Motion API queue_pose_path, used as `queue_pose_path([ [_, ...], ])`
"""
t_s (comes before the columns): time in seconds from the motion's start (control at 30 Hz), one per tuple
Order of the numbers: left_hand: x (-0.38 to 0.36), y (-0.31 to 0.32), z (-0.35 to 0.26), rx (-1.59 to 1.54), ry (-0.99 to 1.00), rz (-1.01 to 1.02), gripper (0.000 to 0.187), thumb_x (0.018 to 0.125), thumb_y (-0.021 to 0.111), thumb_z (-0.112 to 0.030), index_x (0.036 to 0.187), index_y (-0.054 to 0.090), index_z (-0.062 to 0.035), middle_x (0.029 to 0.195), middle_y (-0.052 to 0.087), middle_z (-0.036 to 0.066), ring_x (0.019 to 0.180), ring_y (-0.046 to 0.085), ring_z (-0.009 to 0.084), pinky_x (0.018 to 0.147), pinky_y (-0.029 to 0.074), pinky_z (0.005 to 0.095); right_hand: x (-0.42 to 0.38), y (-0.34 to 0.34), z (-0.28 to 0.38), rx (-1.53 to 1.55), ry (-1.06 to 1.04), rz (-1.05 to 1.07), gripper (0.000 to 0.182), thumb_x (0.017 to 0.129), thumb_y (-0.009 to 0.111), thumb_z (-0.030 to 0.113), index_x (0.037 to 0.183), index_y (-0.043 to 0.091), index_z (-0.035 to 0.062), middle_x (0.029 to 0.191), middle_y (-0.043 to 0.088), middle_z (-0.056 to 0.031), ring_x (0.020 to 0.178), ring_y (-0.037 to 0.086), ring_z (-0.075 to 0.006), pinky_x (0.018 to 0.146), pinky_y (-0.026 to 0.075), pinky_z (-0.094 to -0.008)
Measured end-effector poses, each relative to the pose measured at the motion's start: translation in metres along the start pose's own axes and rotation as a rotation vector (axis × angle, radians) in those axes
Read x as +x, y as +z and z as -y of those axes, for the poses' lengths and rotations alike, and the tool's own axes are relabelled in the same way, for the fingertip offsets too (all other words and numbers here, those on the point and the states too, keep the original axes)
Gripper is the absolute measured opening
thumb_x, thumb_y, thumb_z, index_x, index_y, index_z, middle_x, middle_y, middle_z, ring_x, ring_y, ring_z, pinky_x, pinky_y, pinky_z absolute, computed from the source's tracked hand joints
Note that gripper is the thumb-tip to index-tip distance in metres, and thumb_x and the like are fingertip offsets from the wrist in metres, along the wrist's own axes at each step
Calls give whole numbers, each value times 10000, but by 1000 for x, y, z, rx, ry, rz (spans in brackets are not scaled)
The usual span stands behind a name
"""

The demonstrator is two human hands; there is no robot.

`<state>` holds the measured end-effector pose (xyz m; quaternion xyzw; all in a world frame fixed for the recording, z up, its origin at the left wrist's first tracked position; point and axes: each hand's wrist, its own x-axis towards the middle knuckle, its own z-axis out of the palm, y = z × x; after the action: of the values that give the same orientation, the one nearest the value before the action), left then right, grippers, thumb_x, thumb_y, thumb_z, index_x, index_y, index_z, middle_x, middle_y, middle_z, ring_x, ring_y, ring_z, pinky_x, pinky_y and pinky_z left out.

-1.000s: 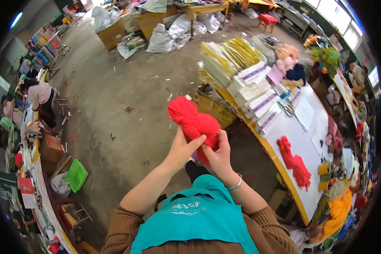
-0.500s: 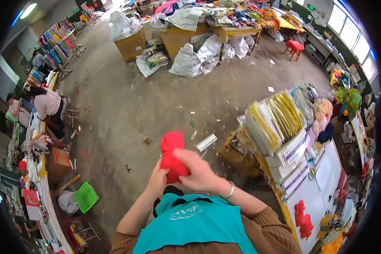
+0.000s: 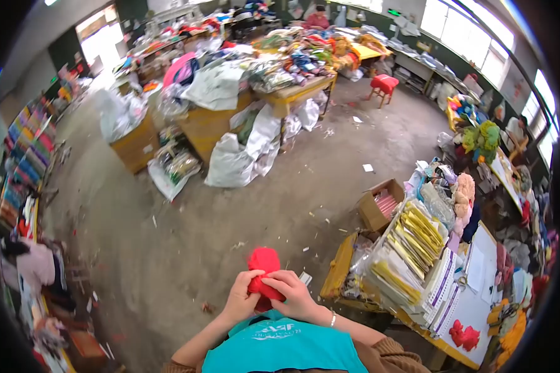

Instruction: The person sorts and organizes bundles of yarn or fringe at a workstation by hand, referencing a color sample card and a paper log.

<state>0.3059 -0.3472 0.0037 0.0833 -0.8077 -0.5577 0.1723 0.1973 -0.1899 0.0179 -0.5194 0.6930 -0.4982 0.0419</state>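
A red bundle of yarn or cloth (image 3: pixel 264 261) is held up in front of the teal apron (image 3: pixel 274 339). My left hand (image 3: pixel 241 297) grips its left side, fingers bent against it. From the right, my right hand (image 3: pixel 290 295) presses on the same bundle with thumb and fingers. The lower part of the bundle is partly covered by both hands. Another red bundle (image 3: pixel 465 336) lies on the white-topped table at the right.
At right, the table (image 3: pixel 448 354) bears a stack of yellow-edged folders (image 3: pixel 410 248). An open carton (image 3: pixel 379 205) stands behind it. Ahead are white sacks (image 3: pixel 242 155), loaded tables and a red stool (image 3: pixel 384 84). A person (image 3: pixel 37 264) is at the left.
The view has tilted up and turned, so the room appears shifted. My right hand, earlier spread over the bundle's side, now holds it with bent fingers close to my left hand.
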Motion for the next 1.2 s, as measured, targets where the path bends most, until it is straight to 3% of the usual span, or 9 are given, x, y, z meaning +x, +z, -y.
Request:
queue_pose_path([
  [0.2, 181, 23, 50, -117, -17, 142, 469, 743, 464, 128, 1165, 557, -55, 1155, 541, 149, 1113, 531, 297, 992, 413, 362, 52, -67, -121, 159, 262, -230, 572, 738, 740, 52, 1279, 554, 28, 1295, 550, -163, 1173, 555, -284, 917, 504, -363],
  [0.3, 270, 48, 76, -273, -145, 172, 417, 805, 470, 120, 1178, 534, -55, 1131, 555, 98, 1079, 546, 195, 945, 442, 323, 82, -110, -201, 172, 352, -333, 591, 740, 742, 60, 1294, 541, 27, 1292, 548, -172, 1180, 552, -279, 910, 509, -361],
  [0.5, 446, 97, 60, -275, -113, 223, 398, 863, 426, 130, 1198, 500, -71, 1028, 578, 85, 861, 608, 148, 740, 539, 299, 199, -229, -298, 56, 320, -278, 586, 751, 749, 108, 1296, 545, 43, 1288, 563, -162, 1146, 571, -280, 906, 511, -367],
  [0.63, 548, 135, 71, -363, -241, 230, 319, 889, 504, 76, 1177, 512, -61, 1036, 600, 67, 949, 585, 137, 847, 491, 286, 286, -290, -350, 77, 250, -179, 577, 750, 756, 147, 1286, 559, 64, 1265, 577, -153, 1111, 585, -314, 917, 501, -382],
  [0.73, 630, 178, 80, -293, -143, 157, 298, 886, 514, 76, 1154, 531, -54, 1022, 602, 54, 953, 579, 120, 838, 483, 272, 314, -327, -440, 249, 293, -248, 489, 805, 703, 88, 1274, 569, 56, 1258, 590, -114, 1087, 603, -215, 879, 527, -331],
  [0.77, 659, 194, 87, -296, -141, 158, 298, 886, 514, 76, 1154, 531, -54, 1022, 602, 54, 953, 579, 120, 838, 483, 272, 313, -342, -475, 439, 541, -288, 432, 852, 657, 69, 1273, 563, 40, 1232, 609, -82, 1075, 598, -153, 896, 514, -309],
  [0.83, 722, 226, 103, -316, -86, 130, 278, 880, 529, 73, 1129, 550, -49, 1015, 603, 42, 952, 573, 108, 835, 475, 262, 306, -372, -570, 560, 630, -520, 360, 893, 595, 48, 1251, 568, 20, 1161, 642, -65, 1031, 617, -141, 890, 508, -288],
  [0.97, 871, 291, 118, -423, -46, 198, 272, 880, 498, 74, 1113, 580, -40, 1006, 624, 51, 965, 582, 129, 867, 470, 275, 219, -426, -728, -148, 1118, -517, 321, 858, 661, 196, 1126, 642, 22, 976, 693, -102, 924, 653, -170, 813, 518, -300],
  [1.2, 1100, 428, 104, -527, -165, 426, 321, 861, 472, 84, 1134, 569, -53, 1020, 618, 83, 987, 582, 154, 878, 472, 293, 91, -438, -770, -66, 1718, -539, 308, 817, 613, 280, 827, 661, -24, 801, 680, -167, 772, 658, -297, 667, 512, -387],
])
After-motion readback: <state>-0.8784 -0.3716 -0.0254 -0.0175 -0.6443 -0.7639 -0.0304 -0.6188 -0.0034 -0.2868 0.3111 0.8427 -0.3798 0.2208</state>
